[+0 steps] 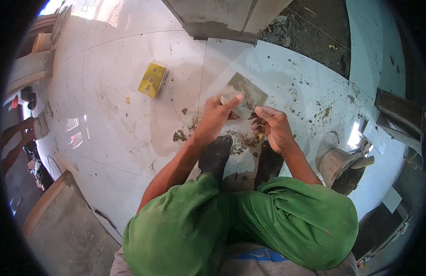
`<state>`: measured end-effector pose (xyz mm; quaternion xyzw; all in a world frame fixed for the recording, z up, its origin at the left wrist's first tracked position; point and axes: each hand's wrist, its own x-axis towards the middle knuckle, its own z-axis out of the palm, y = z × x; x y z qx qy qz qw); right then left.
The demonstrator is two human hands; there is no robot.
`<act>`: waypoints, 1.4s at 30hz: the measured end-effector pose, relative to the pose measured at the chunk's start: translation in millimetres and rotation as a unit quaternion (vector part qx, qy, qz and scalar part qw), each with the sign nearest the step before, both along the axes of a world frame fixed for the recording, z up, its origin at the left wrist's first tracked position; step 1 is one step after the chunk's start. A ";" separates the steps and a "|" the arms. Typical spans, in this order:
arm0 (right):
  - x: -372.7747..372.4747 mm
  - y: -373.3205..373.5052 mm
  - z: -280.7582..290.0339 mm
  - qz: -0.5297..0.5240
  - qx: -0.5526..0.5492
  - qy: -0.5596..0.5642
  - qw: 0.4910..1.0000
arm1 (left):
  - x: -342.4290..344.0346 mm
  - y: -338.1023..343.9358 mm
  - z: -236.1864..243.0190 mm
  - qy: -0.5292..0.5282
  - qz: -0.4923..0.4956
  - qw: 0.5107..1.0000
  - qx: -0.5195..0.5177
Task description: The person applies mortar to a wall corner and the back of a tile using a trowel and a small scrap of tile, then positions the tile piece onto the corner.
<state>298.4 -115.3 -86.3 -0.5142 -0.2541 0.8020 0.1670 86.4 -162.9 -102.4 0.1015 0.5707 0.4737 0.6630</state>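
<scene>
A thin, flat rectangular plate [246,89], greyish and smeared, is held above the floor between my hands. My left hand [216,114] grips its left edge, with the thumb lying across its face. At the lower right corner, my right hand [273,125] pinches the plate between thumb and bent fingers. What the plate is made of I cannot make out. Under the hands, crumbs of dirt [243,141] lie scattered between my dark-covered feet [215,154]. A yellow block with dark spots [151,80] rests on the floor to the left.
Pale glossy tiles [116,119] cover the floor. A dirty bucket [334,165] lies tilted at right. A grey pillar-like block [222,18] stands ahead, beside a patch of rough dark ground [309,37]. Another person's arms [20,138] show at far left, holding a pale block.
</scene>
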 end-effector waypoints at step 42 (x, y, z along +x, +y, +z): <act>7.4 35.8 -26.9 -0.009 0.020 0.053 0.998 | -38.5 13.8 -6.8 0.160 -0.060 0.983 -0.067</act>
